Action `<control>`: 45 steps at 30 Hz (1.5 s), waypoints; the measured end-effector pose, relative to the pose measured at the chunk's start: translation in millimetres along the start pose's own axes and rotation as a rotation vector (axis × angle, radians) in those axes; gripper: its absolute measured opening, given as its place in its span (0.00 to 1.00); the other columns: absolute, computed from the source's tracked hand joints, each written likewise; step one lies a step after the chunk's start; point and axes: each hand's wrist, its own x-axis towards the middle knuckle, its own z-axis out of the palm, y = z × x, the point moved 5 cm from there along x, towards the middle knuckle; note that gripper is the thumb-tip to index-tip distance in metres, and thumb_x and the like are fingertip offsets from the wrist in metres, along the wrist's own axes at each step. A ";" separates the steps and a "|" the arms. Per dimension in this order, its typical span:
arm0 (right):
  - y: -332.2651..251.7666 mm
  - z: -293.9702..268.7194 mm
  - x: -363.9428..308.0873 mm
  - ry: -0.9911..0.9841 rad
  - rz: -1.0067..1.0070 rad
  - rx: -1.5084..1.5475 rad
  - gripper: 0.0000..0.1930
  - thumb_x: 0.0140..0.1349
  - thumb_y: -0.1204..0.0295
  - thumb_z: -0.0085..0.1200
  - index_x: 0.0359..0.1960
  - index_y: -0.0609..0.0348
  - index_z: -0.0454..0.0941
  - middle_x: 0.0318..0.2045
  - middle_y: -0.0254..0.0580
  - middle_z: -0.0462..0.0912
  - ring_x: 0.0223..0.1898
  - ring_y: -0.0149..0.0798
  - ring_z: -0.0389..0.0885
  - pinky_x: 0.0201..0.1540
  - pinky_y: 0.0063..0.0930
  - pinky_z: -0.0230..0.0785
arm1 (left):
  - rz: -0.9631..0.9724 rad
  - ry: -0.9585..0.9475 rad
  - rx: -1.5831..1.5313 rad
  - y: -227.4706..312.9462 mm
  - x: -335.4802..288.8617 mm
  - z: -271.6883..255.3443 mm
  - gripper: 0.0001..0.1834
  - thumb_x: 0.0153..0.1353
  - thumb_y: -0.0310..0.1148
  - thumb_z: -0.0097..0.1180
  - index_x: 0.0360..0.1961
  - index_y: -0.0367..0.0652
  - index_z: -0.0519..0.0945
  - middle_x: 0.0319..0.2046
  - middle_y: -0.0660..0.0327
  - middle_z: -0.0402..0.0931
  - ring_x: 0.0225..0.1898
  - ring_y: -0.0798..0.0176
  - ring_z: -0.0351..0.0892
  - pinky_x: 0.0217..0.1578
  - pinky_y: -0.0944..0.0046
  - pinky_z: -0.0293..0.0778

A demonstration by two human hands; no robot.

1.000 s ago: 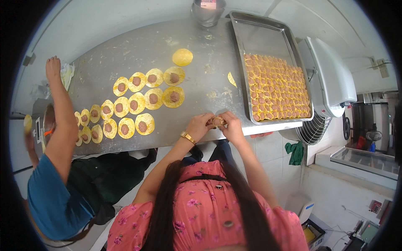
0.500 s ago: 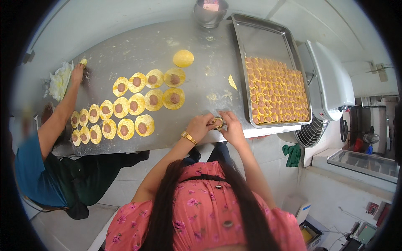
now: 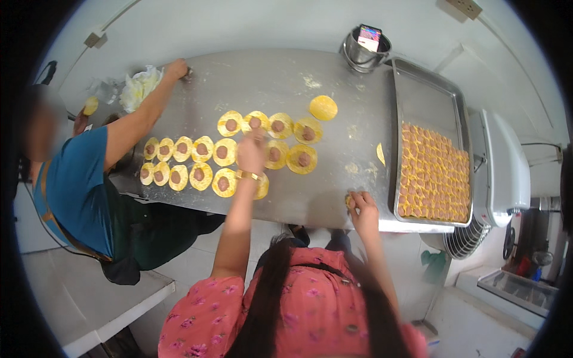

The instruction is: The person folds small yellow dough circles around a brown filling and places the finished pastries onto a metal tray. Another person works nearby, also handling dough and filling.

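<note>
My left hand (image 3: 251, 153), with a gold watch at the wrist, is over the rows of round yellow wrappers (image 3: 296, 168), each topped with a lump of brown meat filling (image 3: 303, 159). It hides some of them. Its fingers are smeared by motion, so whether they grip anything does not show. By the table's front edge, my right hand (image 3: 363, 207) is closed around a small dumpling (image 3: 348, 201), which shows at the fingertips. To its right, a metal tray (image 3: 395, 149) holds tight rows of finished dumplings (image 3: 433, 176) in its near part.
A plain wrapper (image 3: 323, 108) and a folded yellow piece (image 3: 381, 154) lie on the steel table (image 3: 334, 197). At the back stands a metal bucket (image 3: 360, 55) with a phone. A co-worker (image 3: 77, 161) on the left reaches across the table beside a pale plastic bag (image 3: 140, 88).
My left hand has left the dumpling and swung left over the wrappers. My right hand keeps the dumpling. The co-worker's arm has shifted, and the whole view has moved.
</note>
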 end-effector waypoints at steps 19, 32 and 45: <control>173.9 -224.7 83.3 0.215 0.372 0.415 0.25 0.45 0.84 0.55 0.49 0.54 0.76 0.34 0.32 0.78 0.30 0.24 0.74 0.32 0.20 0.69 | -0.578 -0.300 -0.616 -230.1 120.6 0.3 0.11 0.50 0.37 0.54 0.33 0.43 0.77 0.32 0.61 0.78 0.33 0.60 0.78 0.37 0.62 0.75; 312.0 -283.2 250.6 -0.070 0.095 -0.197 0.18 0.40 0.80 0.57 0.37 0.57 0.80 0.29 0.42 0.80 0.33 0.43 0.79 0.38 0.30 0.71 | -0.537 -0.173 -1.540 -122.6 24.1 2.3 0.12 0.62 0.31 0.42 0.42 0.37 0.73 0.46 0.54 0.75 0.48 0.56 0.75 0.49 0.53 0.74; 326.9 -254.9 254.6 -0.493 -0.160 -0.314 0.22 0.36 0.85 0.52 0.38 0.56 0.81 0.34 0.45 0.80 0.37 0.46 0.78 0.40 0.33 0.72 | -0.710 -0.259 -1.636 101.7 -100.3 89.2 0.20 0.60 0.30 0.44 0.55 0.43 0.65 0.55 0.57 0.68 0.55 0.57 0.69 0.49 0.52 0.74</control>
